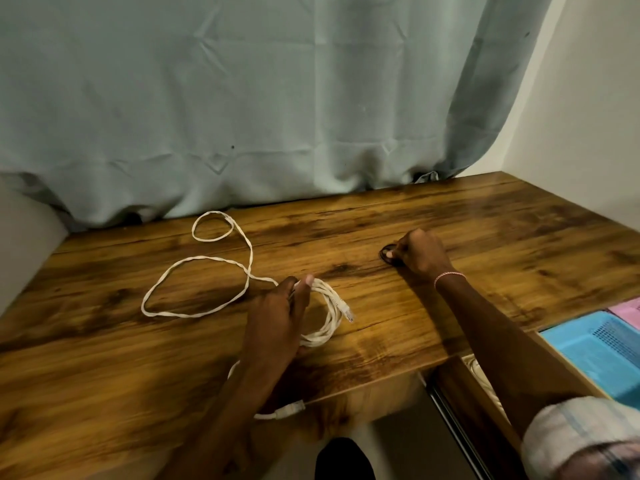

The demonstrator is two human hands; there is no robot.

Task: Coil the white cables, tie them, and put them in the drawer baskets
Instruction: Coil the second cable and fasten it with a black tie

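A coiled white cable [329, 317] with a clear plug lies on the wooden desk [485, 230]; my left hand [280, 313] grips the coil between thumb and fingers. One plug end hangs off the desk's front edge near my left forearm. A second white cable [204, 268] sprawls loose in two loops to the left and back. My right hand [420, 252] pinches a small dark ring-shaped tie [386, 253] on the desk. At the right, the open drawer holds a blue basket [588, 351] and a pink basket [627, 311].
A pale green curtain [242, 98] hangs along the desk's back edge. A white wall [588, 133] stands to the right. The drawer's wooden front [474, 393] juts out under my right forearm, with another white cable partly seen inside it.
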